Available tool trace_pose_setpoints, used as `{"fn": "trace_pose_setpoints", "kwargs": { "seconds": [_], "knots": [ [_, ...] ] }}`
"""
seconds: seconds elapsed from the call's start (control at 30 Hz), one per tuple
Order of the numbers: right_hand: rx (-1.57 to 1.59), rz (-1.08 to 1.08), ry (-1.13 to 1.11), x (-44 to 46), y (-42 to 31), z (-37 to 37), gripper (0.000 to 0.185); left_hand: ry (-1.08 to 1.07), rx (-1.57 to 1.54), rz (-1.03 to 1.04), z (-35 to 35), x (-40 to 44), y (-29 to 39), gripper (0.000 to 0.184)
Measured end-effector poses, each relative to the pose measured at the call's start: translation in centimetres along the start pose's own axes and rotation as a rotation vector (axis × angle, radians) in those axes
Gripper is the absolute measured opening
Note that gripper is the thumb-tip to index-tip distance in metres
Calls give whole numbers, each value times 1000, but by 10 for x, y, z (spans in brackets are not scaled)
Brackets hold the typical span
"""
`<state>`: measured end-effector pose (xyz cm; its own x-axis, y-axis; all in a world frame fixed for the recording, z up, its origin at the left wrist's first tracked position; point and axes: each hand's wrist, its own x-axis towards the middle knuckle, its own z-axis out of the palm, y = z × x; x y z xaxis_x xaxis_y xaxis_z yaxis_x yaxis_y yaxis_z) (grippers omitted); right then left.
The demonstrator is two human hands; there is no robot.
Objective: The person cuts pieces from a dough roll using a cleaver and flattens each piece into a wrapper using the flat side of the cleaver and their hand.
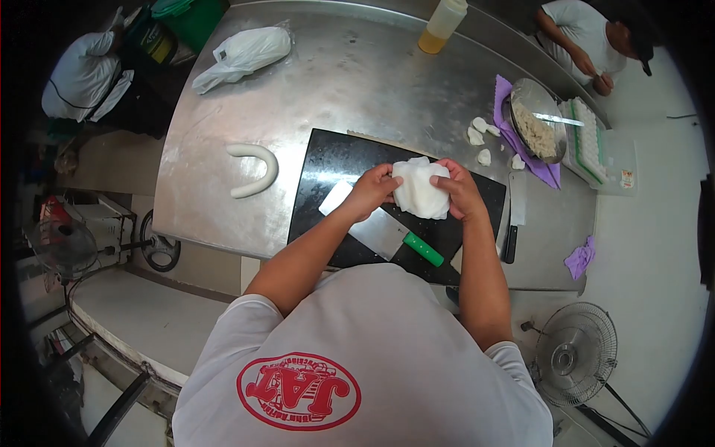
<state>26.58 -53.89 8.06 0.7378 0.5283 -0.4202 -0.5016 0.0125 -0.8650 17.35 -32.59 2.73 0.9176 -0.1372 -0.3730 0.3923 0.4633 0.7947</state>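
My left hand (372,191) and my right hand (459,191) pinch opposite sides of a soft white folded cloth (421,186), thumbs on top. The cloth is held over a black board (316,167) on the steel table. Below my left hand lies a wide cleaver (378,229) with a green handle, flat on the board. A knife with a black handle (511,242) rests right of the board, near my right forearm. To the left, a U-shaped rope of white dough (266,170) lies on the steel.
Small dough pieces (484,156) lie beyond the board, near a metal bowl of pale filling (538,134) on a purple cloth (503,89). Farther back are a plastic bag (253,54) and an oil bottle (442,26). A fan (570,354) stands right. Two people stand beyond the table.
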Motion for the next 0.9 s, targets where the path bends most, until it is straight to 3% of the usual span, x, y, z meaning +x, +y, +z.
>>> {"fn": "trace_pose_setpoints", "kwargs": {
  "seconds": [0.3, 0.57, 0.9],
  "knots": [
    [-81, -13, -9, -11, -11, 17, 31, -67, 73, 30, -9, 0, 3, 32],
    [-101, 5, -9, -17, -8, 40, 28, -105, -146, 23, -23, -29, 4, 30],
    [-135, 10, -37, -24, -6, 71, 26, -65, -205, 8, -48, -54, -10, 34]
  ]
}}
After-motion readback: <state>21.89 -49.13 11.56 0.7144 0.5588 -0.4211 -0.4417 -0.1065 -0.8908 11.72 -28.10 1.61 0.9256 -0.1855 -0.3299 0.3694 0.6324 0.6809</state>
